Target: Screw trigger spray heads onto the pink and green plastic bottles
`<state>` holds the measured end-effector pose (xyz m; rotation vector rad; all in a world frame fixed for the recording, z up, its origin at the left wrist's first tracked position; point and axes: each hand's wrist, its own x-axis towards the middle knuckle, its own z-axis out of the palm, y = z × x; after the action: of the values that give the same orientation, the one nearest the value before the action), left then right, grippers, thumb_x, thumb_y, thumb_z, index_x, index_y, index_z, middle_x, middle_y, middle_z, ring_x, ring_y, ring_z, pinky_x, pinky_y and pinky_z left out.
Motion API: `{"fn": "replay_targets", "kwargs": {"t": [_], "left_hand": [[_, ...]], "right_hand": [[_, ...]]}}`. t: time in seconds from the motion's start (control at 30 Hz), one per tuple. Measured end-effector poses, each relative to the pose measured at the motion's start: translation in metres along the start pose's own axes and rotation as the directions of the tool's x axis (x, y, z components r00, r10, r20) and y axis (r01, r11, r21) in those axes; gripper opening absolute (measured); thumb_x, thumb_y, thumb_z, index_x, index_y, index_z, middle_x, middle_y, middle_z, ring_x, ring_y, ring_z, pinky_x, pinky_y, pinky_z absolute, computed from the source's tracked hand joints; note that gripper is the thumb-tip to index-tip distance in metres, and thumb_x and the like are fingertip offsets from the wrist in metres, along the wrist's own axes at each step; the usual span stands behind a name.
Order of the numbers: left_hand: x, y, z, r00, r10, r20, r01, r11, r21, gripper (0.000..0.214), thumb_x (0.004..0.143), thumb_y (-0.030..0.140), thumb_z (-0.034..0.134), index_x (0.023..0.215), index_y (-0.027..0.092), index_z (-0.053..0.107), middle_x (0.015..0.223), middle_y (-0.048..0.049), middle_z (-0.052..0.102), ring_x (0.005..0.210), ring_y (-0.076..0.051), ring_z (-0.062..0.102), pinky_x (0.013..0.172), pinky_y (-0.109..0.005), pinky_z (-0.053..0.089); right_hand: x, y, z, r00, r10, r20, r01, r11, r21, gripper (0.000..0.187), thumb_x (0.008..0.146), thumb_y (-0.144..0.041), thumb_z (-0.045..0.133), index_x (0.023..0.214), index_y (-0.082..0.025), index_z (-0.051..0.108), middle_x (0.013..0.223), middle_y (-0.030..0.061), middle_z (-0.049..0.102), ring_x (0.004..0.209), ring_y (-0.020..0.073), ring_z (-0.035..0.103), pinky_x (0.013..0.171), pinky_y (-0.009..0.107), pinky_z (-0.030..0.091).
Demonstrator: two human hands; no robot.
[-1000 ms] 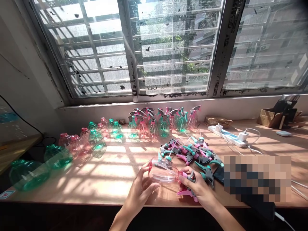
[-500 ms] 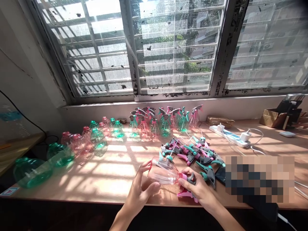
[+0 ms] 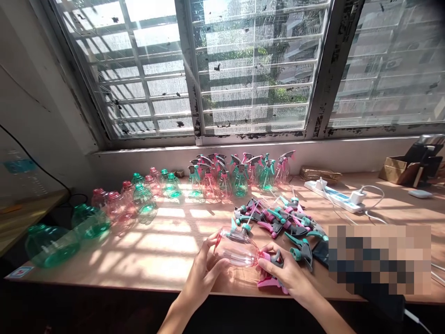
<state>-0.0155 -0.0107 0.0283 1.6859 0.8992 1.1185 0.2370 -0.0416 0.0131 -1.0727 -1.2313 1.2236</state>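
A clear pink spray bottle lies on its side just above the wooden table's front edge, held between both hands. My left hand cups its base, fingers curled round it. My right hand grips the pink and grey trigger head at the bottle's neck. A pile of loose trigger heads in pink, teal and grey lies just behind my right hand.
Finished spray bottles stand in a cluster by the window sill. Capless pink and green bottles stand and lie along the left. A white power strip with cables and a cardboard box sit at the right.
My hands and the bottle have stayed almost in place; the fingers of both hands have shifted slightly round the bottle and trigger head. The view has drifted a little.
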Motion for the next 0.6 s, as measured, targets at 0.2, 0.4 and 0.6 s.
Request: {"fn": "replay_targets", "kwargs": {"t": [0.2, 0.4, 0.6], "left_hand": [[0.0016, 0.0007, -0.0003, 0.996, 0.082, -0.038, -0.078, 0.992, 0.102, 0.037, 0.096, 0.035, 0.065, 0.133, 0.032, 0.058, 0.156, -0.0088, 0.051, 0.148, -0.035, 0.042, 0.12, -0.058, 0.038], [-0.0001, 0.0008, 0.0024, 0.998, 0.043, 0.041, -0.043, 0.999, -0.009, 0.047, 0.092, 0.037, 0.072, 0.135, 0.031, 0.053, 0.157, -0.0117, 0.048, 0.133, -0.034, 0.06, 0.105, -0.045, 0.057], [0.0016, -0.0011, -0.0003, 1.0, 0.027, 0.008, -0.027, 1.0, 0.016, 0.039, 0.095, 0.041, 0.066, 0.131, 0.03, 0.057, 0.159, -0.0109, 0.046, 0.151, -0.038, 0.035, 0.114, -0.051, 0.048]], "right_hand": [[0.0, -0.0073, -0.0008, 0.998, 0.058, -0.003, -0.057, 0.993, 0.099, 0.037, 0.082, -0.054, 0.079, 0.089, -0.021, 0.062, 0.066, -0.0023, 0.071, 0.059, 0.0194, 0.071, 0.059, 0.034, 0.063], [-0.001, -0.0066, 0.0006, 0.999, 0.037, 0.002, -0.037, 0.996, 0.078, 0.036, 0.082, -0.052, 0.079, 0.088, -0.022, 0.062, 0.069, 0.0004, 0.077, 0.057, 0.0193, 0.071, 0.056, 0.03, 0.058], [0.0008, -0.0026, -0.0002, 1.0, 0.021, 0.021, -0.022, 0.999, 0.042, 0.035, 0.084, -0.053, 0.077, 0.088, -0.022, 0.061, 0.07, 0.0011, 0.079, 0.057, 0.0195, 0.072, 0.059, 0.031, 0.056]]}}
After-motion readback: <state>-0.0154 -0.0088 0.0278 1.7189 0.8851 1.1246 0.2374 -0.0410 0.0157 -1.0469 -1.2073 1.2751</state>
